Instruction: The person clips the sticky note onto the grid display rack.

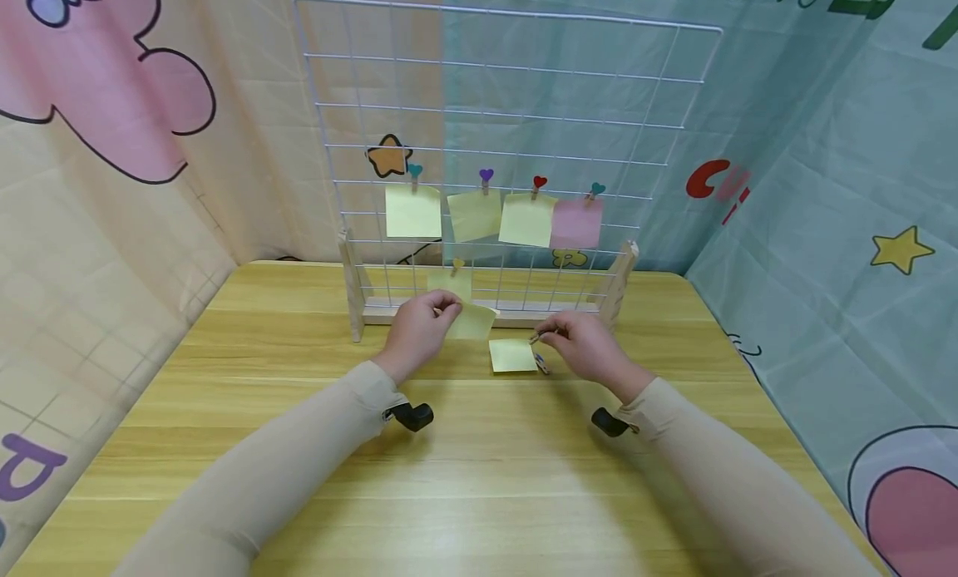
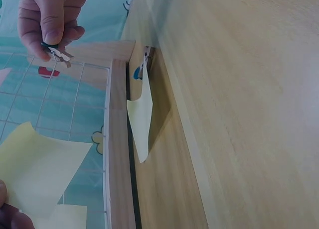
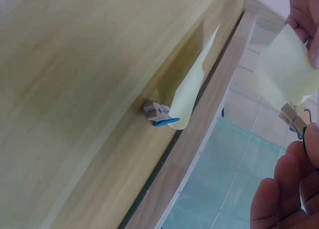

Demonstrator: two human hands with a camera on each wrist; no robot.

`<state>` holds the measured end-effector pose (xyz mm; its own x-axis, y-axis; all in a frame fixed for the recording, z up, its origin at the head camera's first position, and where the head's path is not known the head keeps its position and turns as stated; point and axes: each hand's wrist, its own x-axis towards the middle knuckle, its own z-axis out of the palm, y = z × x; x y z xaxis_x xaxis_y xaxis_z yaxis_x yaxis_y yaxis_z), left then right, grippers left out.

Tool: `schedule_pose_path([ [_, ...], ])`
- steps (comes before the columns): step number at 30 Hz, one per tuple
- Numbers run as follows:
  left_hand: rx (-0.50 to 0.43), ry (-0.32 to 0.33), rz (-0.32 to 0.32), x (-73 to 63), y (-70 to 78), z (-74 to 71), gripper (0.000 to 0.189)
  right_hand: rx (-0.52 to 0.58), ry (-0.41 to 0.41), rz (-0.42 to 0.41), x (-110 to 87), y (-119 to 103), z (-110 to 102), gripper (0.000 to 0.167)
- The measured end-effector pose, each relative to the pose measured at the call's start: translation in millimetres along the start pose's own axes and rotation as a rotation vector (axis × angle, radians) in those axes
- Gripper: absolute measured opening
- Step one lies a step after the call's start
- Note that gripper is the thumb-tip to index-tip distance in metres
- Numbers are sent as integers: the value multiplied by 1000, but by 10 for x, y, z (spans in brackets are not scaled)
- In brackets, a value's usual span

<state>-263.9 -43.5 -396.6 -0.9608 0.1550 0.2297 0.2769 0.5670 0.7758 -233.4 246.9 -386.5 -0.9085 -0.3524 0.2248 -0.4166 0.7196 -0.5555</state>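
Note:
My left hand (image 1: 417,332) pinches a pale yellow sticky note (image 1: 473,323) by its edge, low in front of a white wire grid rack (image 1: 353,298). To its right, my right hand (image 1: 584,344) grips a small wooden clothespin (image 3: 293,118) with a dark green top between thumb and fingers. In the right wrist view that clothespin points toward the held note; whether they touch I cannot tell. Between the hands, another yellow note (image 1: 512,356) lies curled on the table, with a blue-topped clothespin (image 3: 155,112) at its edge.
Along the grid hang several notes, among them a yellow note (image 1: 413,213) and a pink note (image 1: 576,224), under heart-topped clothespins. A lower note (image 1: 447,282) hangs behind my left hand. The wooden table (image 1: 479,494) reaches printed curtains (image 1: 823,253) behind and at the sides.

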Motion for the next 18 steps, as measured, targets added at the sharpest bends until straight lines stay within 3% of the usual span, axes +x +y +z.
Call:
schedule_pose_path([
  [11, -4, -8, -10, 156, 67, 95, 21, 0, 61, 4, 127, -52, -12, 14],
  [18, 3, -7, -36, 279, 143, 177, 21, 110, 87, 106, 235, -87, -23, 18],
])
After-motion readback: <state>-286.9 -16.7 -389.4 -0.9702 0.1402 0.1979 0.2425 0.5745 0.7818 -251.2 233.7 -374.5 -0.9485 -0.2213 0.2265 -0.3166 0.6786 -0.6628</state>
